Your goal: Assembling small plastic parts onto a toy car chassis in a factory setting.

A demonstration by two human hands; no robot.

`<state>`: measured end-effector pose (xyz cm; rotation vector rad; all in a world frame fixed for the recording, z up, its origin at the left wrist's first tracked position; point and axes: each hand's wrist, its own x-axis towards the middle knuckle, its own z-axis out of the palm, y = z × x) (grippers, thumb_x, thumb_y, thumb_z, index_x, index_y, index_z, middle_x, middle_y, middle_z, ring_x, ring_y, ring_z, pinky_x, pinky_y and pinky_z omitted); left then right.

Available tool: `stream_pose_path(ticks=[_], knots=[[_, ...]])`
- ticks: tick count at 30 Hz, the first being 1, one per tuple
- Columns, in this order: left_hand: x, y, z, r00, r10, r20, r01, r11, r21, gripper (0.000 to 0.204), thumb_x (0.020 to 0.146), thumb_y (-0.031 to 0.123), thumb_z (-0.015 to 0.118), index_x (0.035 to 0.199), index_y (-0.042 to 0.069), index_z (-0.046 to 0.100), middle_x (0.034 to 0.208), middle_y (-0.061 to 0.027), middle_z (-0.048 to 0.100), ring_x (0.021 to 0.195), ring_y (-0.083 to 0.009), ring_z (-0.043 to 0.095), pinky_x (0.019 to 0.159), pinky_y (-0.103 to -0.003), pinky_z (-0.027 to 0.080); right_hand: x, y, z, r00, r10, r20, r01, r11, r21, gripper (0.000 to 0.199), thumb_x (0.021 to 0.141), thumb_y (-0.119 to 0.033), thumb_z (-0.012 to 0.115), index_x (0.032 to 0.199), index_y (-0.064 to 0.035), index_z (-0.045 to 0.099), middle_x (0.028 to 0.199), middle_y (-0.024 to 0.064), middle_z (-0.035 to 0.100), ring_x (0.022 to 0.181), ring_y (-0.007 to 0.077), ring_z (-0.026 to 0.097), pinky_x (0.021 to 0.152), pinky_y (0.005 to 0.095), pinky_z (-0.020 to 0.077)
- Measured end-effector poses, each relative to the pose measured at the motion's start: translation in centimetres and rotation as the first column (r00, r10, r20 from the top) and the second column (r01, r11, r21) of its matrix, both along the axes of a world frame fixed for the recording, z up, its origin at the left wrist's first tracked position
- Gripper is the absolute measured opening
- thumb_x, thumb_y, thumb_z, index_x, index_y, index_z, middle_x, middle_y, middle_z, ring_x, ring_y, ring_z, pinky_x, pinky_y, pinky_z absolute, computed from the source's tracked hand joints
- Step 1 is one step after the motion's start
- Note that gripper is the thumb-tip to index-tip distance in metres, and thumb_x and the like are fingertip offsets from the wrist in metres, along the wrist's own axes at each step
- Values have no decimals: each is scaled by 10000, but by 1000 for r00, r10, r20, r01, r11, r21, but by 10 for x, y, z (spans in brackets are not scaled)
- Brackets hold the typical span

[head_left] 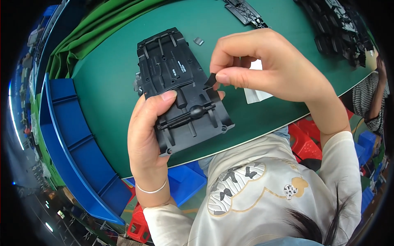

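A black plastic toy-car chassis [164, 61], long and molded with an axle shape at its near end, is held tilted above the green table. My left hand [150, 119] grips its near left side, thumb on top and fingers wrapped underneath. At its right edge my right hand [262, 65] pinches a small black strip [210, 80] between thumb and index finger. The strip touches or nearly touches the chassis; I cannot tell which. Behind my right hand lies a white paper sheet [255, 95], partly hidden.
A small grey piece [198, 41] lies on the green table [111, 69]. Another black part [244, 11] is at the far edge, with several black parts [340, 33] piled far right. A blue divided tray [78, 135] stands left, beside a green cloth [82, 41]. A person's arm [379, 78] shows at right.
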<state>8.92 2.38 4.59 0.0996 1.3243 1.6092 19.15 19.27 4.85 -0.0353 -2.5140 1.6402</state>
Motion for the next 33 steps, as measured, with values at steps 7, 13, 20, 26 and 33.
stream_pose_path(ticks=[7,13,20,26,33], knots=[[-16,6,-6,993,-73,-98,72,997,-16,380,774,213,391,954,-106,493,826,-217,576,610,-241,606,454,-278,508,-12,8,-1,998,25,61,-23,999,-32,56,725,-41,550,705,5,526,653,35,537,581,95,515,509,202,415],[-32,4,-9,991,6,-130,-3,1000,21,272,729,120,499,953,-34,485,830,-85,557,698,-122,548,639,-228,446,-35,-2,-14,999,-42,-11,43,993,109,50,687,-15,570,701,-17,522,649,42,500,566,133,499,477,229,395],[-37,3,-14,987,34,-156,-31,999,20,277,727,114,510,963,-26,478,848,-86,551,714,-126,541,644,-233,439,-45,-6,-23,989,-54,-140,78,982,169,74,677,3,567,691,-18,497,645,40,483,558,138,496,474,232,405],[-38,4,-16,985,37,-171,-38,999,-1,277,727,106,509,970,-21,470,852,-78,543,722,-121,527,656,-234,430,-47,-5,-24,997,-28,-71,41,979,202,81,670,9,566,691,-21,494,639,47,479,546,147,496,467,234,407],[-40,1,-18,982,28,-187,-37,998,-46,280,728,103,509,978,-17,468,868,-79,538,740,-121,521,663,-234,425,-51,-7,-30,985,12,-174,41,954,297,110,635,16,573,681,-28,484,613,55,460,520,184,485,443,262,382]])
